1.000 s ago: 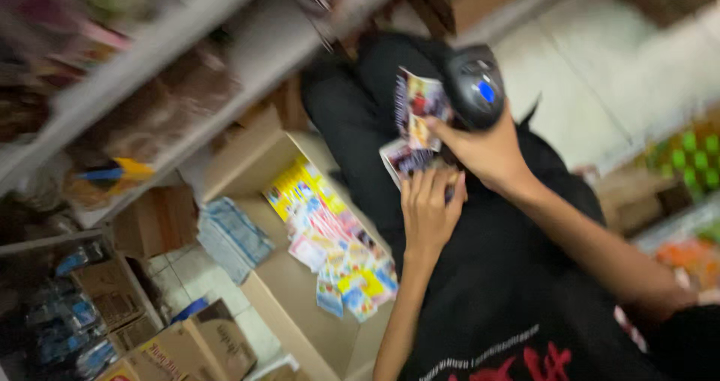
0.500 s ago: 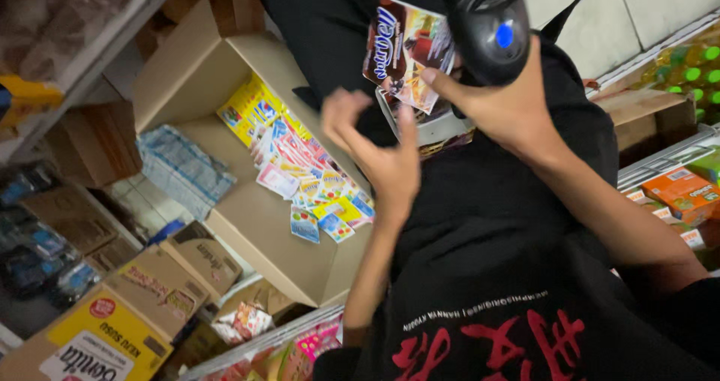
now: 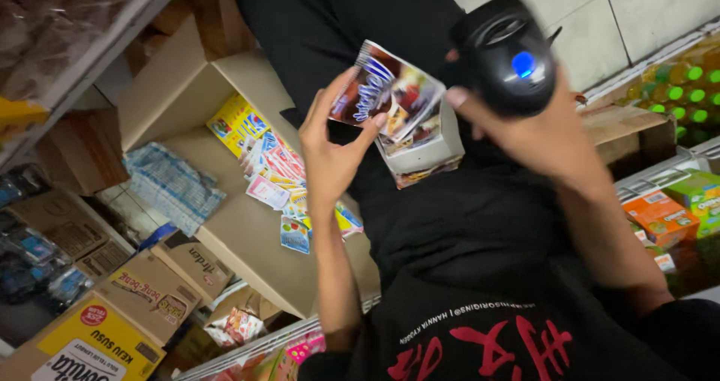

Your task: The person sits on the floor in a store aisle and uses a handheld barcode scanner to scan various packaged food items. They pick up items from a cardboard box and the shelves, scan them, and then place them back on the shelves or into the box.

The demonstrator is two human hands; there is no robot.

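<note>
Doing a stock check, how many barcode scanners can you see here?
1. The black barcode scanner with a blue light is in the right hand, above the snack packets that the left hand holds. Others may be hidden.

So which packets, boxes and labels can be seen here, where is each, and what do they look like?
Sachet: flat, dark with blue and red, in left hand.
Scanner: black, blue light, in right hand.
Open carton: brown, at left, holding loose bright packets.
Yellow box: bottom left.
Orange box: right shelf.
</note>
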